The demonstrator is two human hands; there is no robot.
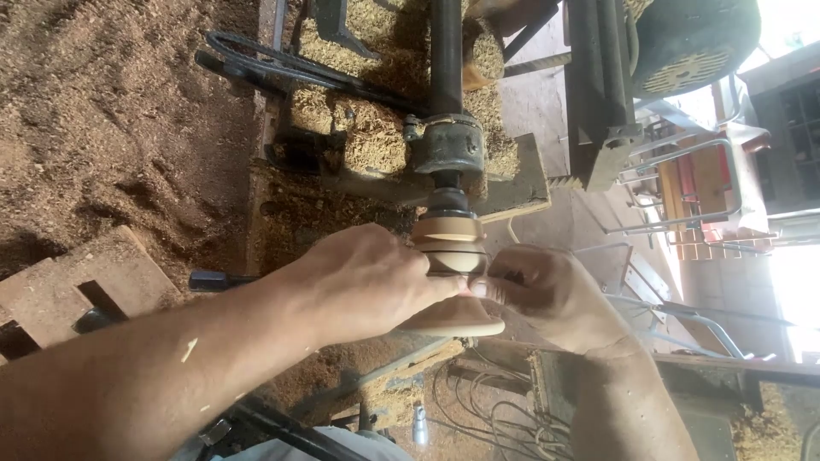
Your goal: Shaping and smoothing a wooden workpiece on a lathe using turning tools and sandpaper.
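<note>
1. We located the turned wooden workpiece (450,256) at the near end of the lathe spindle (446,51), just below the bearing housing (449,145). It appeared as a stack of pale, stepped rings ending in a wider disc-shaped flange (453,320) nearest the camera.

2. We noted that the long axis of the workpiece ran in line with the spindle, from the top of the view down toward the wearer. The two hands approached across that axis, one from each side.

3. We found the left hand (367,277) on the left of the workpiece. Its grip was curled nearly closed, with the fingertips pressed against the narrow waist between the rings and the flange. Whether the fingers wrapped fully round the wood could not be told, since the knuckles hid them.

4. We found the right hand (547,290) on the opposite side, its grip also drawn in, thumb and forefinger pinched against the same waist. A thin dark object seemed to lie between these fingers; we could not identify it.

5. We judged both hands to be equally near the workpiece, both touching it, and meeting at the waist just above the flange.

6. We observed heaped sawdust (111,128) on the floor to the left, loose cables (487,401) below the lathe, and metal frames (683,196) well apart on the right.
</note>
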